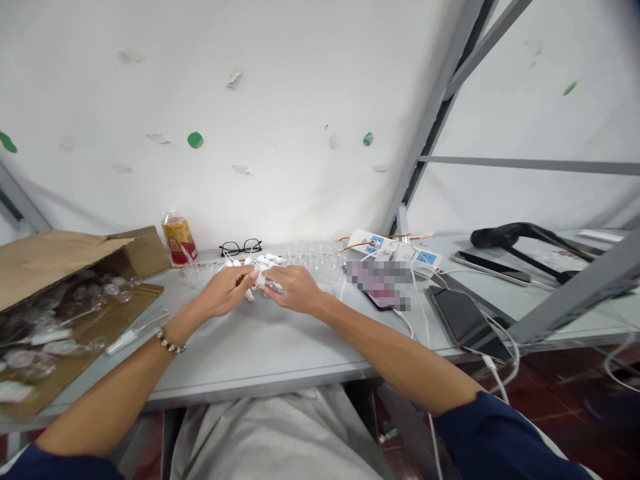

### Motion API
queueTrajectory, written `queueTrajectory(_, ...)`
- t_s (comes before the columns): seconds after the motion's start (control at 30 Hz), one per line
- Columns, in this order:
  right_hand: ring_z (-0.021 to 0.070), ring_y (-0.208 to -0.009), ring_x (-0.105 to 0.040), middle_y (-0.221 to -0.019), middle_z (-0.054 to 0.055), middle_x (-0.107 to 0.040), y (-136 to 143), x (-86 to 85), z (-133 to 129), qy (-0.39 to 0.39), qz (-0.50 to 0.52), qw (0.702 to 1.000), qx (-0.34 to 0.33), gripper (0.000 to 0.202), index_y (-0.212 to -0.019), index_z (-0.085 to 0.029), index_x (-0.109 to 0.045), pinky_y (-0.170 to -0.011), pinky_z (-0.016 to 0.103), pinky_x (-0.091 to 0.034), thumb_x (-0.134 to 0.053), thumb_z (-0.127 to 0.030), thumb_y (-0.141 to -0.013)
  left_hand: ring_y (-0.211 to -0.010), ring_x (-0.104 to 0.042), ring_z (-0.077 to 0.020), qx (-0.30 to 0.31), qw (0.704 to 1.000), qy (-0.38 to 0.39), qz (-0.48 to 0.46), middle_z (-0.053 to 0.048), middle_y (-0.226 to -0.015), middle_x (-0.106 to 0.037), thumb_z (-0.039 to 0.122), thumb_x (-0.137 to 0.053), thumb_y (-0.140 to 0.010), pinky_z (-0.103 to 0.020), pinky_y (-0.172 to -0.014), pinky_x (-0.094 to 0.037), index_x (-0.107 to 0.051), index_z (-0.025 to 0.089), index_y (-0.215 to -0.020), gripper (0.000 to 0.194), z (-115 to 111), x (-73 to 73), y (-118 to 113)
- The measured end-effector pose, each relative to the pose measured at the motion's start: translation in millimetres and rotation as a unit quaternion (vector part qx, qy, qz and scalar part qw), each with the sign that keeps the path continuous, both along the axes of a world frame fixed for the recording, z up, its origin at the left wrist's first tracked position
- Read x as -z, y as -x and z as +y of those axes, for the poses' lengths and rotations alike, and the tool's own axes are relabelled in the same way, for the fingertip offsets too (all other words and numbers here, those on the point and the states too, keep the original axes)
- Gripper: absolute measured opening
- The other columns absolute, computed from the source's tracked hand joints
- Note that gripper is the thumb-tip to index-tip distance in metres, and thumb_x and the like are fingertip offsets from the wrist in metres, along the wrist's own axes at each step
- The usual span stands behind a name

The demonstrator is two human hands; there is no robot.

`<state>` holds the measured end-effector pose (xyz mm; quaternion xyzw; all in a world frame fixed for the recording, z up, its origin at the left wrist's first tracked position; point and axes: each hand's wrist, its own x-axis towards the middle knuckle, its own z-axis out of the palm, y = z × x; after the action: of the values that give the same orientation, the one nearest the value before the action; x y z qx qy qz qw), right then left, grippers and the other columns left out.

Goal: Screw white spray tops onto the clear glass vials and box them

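From where I stand, the left hand [226, 293] and right hand [297, 289] meet over the counter [280, 353], fingers drawn nearly closed. Between the two sets of fingertips sits a small white piece [261, 280], pinched from both sides and partly hidden by them. Just behind the fingers lies a cluster of white parts [270, 259], with black-framed glasses [241, 249] beyond, near the wall [280, 193].
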<state>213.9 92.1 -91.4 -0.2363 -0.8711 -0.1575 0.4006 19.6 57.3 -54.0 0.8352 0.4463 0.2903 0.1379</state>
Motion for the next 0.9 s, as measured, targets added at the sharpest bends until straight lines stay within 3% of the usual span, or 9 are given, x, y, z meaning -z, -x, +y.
queueTrajectory(0.13, 0.0118, -0.059, -0.054, -0.073, 0.001, -0.066, -3, 2.4, 1, 0.021, -0.011, 1.0, 0.012, 0.028, -0.087, -0.019, -0.064, -0.054, 0.025, -0.029, -0.05, -0.042, -0.094, -0.06, -0.045, -0.0139, 0.032, 0.999, -0.028, 0.026, 0.001, -0.064, -0.05, 0.049, -0.029, -0.096, -0.025, -0.06, -0.034, -0.047, 0.018, -0.072, 0.042, -2, 2.2, -2)
queueTrajectory(0.27, 0.0108, -0.055, -0.051, -0.069, 0.001, -0.063, -1, 1.7, -1, 0.013, -0.04, 0.999, 0.007, 0.033, -0.086, -0.019, -0.063, -0.052, 0.026, -0.027, -0.043, -0.042, -0.098, -0.058, -0.04, -0.0129, 0.043, 0.999, -0.014, 0.016, 0.002, -0.061, -0.045, 0.048, -0.031, -0.095, -0.025, -0.057, -0.031, -0.043, 0.018, -0.066, 0.044, -1, 3.2, -3)
queueTrajectory(0.4, 0.0113, -0.058, -0.053, -0.073, 0.001, -0.066, 0, -3.6, -3, -0.026, -0.006, 1.0, -0.016, 0.026, -0.093, -0.019, -0.063, -0.056, 0.026, -0.033, -0.046, -0.038, -0.097, -0.048, -0.024, -0.0107, 0.039, 0.992, 0.084, -0.09, 0.004, -0.051, -0.025, 0.055, -0.027, -0.093, -0.026, -0.049, -0.023, -0.027, 0.02, -0.057, 0.05, 1, 3.3, -3)
queueTrajectory(0.5, 0.0116, -0.06, -0.054, -0.072, 0.002, -0.065, -2, -8.7, -3, -0.022, 0.047, 0.998, -0.031, 0.025, -0.095, -0.018, -0.063, -0.059, 0.025, -0.037, -0.047, -0.038, -0.097, -0.044, -0.021, -0.0098, 0.048, 0.977, 0.142, -0.154, 0.004, -0.047, -0.022, 0.058, -0.02, -0.094, -0.026, -0.045, -0.022, -0.026, 0.02, -0.052, 0.056, 2, 0.8, -3)
queueTrajectory(0.7, 0.0092, -0.054, -0.048, -0.077, 0.002, -0.062, -5, -11.7, -2, 0.099, 0.143, 0.984, -0.048, 0.026, -0.097, -0.018, -0.062, -0.055, 0.022, -0.039, -0.049, -0.041, -0.095, -0.055, -0.042, -0.0113, 0.011, 0.973, 0.055, -0.224, 0.002, -0.06, -0.044, 0.063, -0.04, -0.088, -0.024, -0.053, -0.037, -0.049, 0.018, -0.074, 0.048, 11, -6.0, 9)
queueTrajectory(0.9, 0.01, -0.054, -0.047, -0.077, 0.002, -0.061, -4, -10.1, -4, 0.132, 0.126, 0.982, -0.057, 0.025, -0.095, -0.018, -0.062, -0.057, 0.023, -0.04, -0.052, -0.041, -0.092, -0.081, -0.057, -0.0163, -0.105, 0.987, -0.079, -0.093, -0.005, -0.094, -0.063, 0.044, -0.049, -0.087, -0.026, -0.07, -0.045, -0.059, 0.019, -0.105, 0.032, 18, -21.5, 40)
